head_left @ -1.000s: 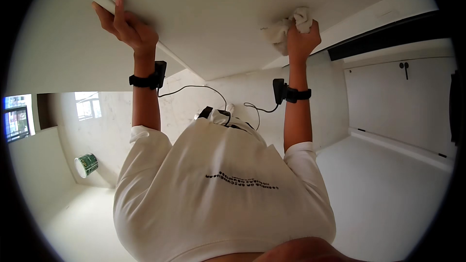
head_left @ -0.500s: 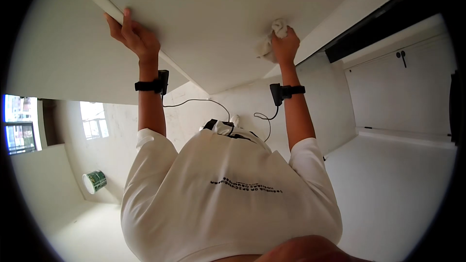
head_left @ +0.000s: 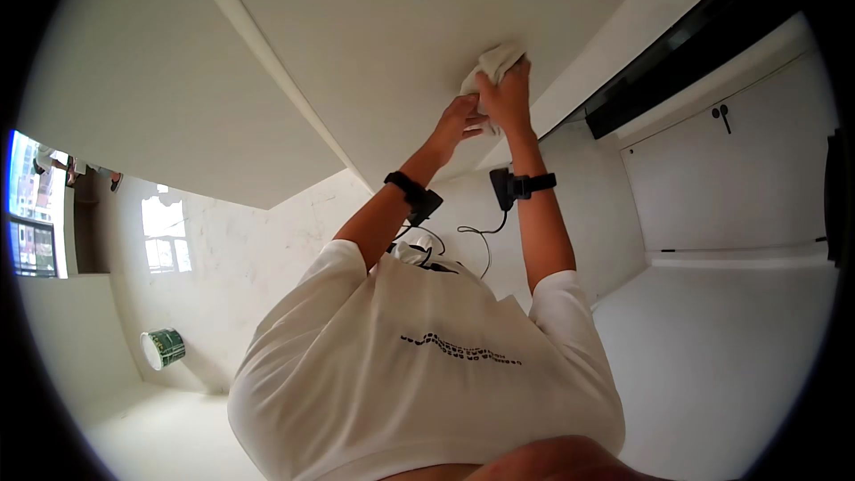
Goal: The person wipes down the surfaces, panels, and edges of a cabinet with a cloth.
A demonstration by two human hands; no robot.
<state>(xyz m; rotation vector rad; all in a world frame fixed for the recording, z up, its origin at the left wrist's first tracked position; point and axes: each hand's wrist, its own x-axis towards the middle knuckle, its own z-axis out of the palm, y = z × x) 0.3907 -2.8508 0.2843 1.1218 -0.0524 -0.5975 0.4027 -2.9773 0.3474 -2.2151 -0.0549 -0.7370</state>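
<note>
My right hand (head_left: pixel 508 100) is closed around a crumpled off-white cloth (head_left: pixel 497 59), with folds bulging out above the fingers. The cloth is up against a broad pale wall-like surface (head_left: pixel 374 27). Close beside it on the left is my left hand (head_left: pixel 459 121); its fingers are apart and reach the cloth's lower left edge. How firmly they touch it is partly hidden. Each wrist wears a black strap with a small box, the left one (head_left: pixel 415 198) and the right one (head_left: pixel 517 183), and thin cables run down from them.
A pale raised edge strip (head_left: pixel 276 62) runs diagonally along the surface on the left. On the floor (head_left: pixel 223 232) at lower left stands a green-and-white bucket (head_left: pixel 163 349). A white door (head_left: pixel 730 169) with a black handle is on the right. People's legs show near the window (head_left: pixel 36 205).
My left hand has left the edge strip and moved right to the cloth. My right hand still holds the cloth, now shifted slightly left and lower. The view has turned a little.
</note>
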